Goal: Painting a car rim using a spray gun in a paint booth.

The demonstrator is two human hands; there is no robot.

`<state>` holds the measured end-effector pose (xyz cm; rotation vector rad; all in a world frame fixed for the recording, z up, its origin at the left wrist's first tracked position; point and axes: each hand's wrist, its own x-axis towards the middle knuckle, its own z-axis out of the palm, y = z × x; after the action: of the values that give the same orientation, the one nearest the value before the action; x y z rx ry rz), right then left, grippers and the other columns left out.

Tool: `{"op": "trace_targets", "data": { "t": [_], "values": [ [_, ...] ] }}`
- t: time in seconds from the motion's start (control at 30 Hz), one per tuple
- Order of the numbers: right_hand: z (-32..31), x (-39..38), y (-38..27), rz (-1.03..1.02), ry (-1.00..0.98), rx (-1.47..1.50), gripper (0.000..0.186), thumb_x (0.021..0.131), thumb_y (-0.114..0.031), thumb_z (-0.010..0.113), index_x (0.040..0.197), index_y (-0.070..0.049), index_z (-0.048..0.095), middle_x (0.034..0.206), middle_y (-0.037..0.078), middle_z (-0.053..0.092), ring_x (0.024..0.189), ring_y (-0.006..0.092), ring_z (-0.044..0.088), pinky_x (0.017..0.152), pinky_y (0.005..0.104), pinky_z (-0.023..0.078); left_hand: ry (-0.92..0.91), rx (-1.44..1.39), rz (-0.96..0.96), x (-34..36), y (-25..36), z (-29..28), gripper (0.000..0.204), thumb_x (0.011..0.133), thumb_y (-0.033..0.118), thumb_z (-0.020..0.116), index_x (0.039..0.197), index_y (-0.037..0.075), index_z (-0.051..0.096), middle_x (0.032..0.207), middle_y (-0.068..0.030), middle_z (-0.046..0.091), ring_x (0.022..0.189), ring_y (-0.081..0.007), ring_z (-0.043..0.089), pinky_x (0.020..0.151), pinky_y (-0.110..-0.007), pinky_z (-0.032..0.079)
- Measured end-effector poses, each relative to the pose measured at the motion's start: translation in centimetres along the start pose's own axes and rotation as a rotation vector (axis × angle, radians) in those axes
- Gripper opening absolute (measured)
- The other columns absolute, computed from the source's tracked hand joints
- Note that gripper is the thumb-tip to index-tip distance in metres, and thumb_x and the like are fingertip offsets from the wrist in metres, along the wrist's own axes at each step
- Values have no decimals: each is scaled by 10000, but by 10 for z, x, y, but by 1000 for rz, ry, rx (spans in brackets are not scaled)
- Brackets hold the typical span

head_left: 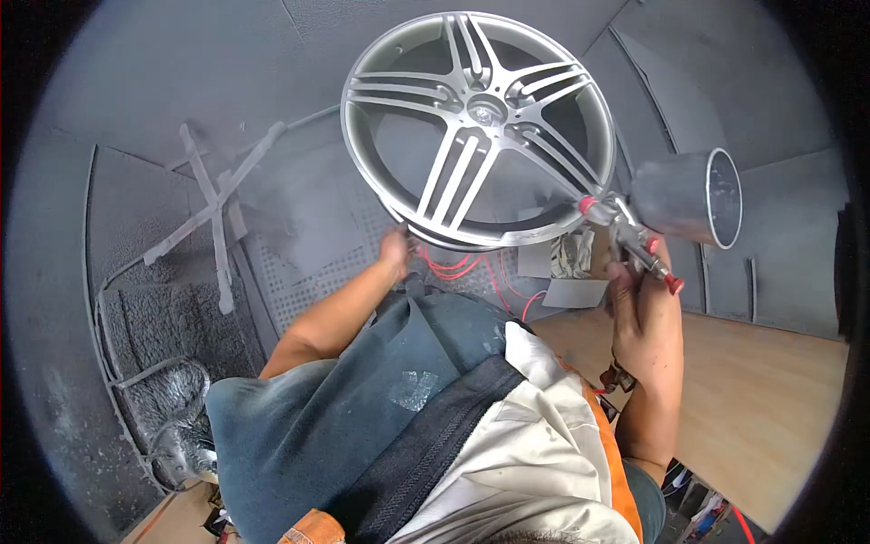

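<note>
A silver multi-spoke alloy wheel point(465, 172) faces up in front of me, raised above the floor. My left hand point(396, 251) is closed at its near left edge, the fingertips partly hidden by the rim. My right hand point(640, 299) grips a metal spray gun point(625, 238) with red knobs, just off the wheel's near right side. The gun's round silver paint cup point(686, 198) sticks out to the right. Its nozzle points at the spokes, and a faint pale haze hangs between nozzle and wheel.
On the left stands a grey-coated cross-shaped stand point(216, 205). A red hose point(453, 269) loops over the perforated floor under the wheel. At right are an open cardboard box point(576, 288) and a plywood surface point(757, 390). Grey booth walls point(770, 245) enclose the area.
</note>
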<state>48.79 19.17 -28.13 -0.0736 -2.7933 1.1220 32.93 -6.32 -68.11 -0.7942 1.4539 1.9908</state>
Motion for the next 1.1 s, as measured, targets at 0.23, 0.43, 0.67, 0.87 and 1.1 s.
{"op": "trace_targets", "data": {
  "t": [0.23, 0.43, 0.67, 0.87, 1.1],
  "values": [
    [-4, -8, -5, -37, -131, 185, 192, 954, -53, 500, 1121, 37, 470, 694, 12, 507, 571, 73, 452, 495, 227, 373, -142, 34, -165, -29, -9, 14, 251, 923, 117, 420, 1115, 24, 553, 1093, -127, 604, 900, -234, 593, 747, -370, 508],
    [-5, -3, -24, -1, -205, 276, 221, 950, -58, 505, 1146, 37, 467, 737, 23, 537, 569, 70, 449, 499, 225, 374, -6, -33, -141, 3, -7, -2, 245, 877, 109, 436, 1057, 5, 566, 955, -110, 610, 814, -223, 595, 654, -327, 521],
    [-16, -1, -15, 188, 121, 147, 226, 961, -102, 501, 1140, 35, 489, 797, 37, 562, 561, 64, 446, 501, 223, 382, 83, -67, 38, 7, 58, -16, 237, 881, 159, 433, 1008, 21, 578, 914, -98, 603, 733, -194, 557, 613, -322, 493],
    [-32, 16, -26, 223, 78, 361, 208, 991, -154, 461, 1028, 34, 542, 777, 33, 553, 549, 64, 432, 500, 224, 380, 72, 0, 183, 50, 114, -31, 246, 903, 213, 456, 1016, 36, 584, 894, -80, 607, 752, -183, 558, 630, -331, 482],
    [-36, 39, -14, 219, 180, 53, 203, 985, -156, 482, 962, 34, 548, 683, 2, 493, 535, 72, 424, 487, 231, 366, 126, 199, 258, 42, 88, -25, 277, 923, 284, 485, 1083, 66, 547, 872, -48, 596, 739, -163, 542, 624, -355, 447]
  ]
}}
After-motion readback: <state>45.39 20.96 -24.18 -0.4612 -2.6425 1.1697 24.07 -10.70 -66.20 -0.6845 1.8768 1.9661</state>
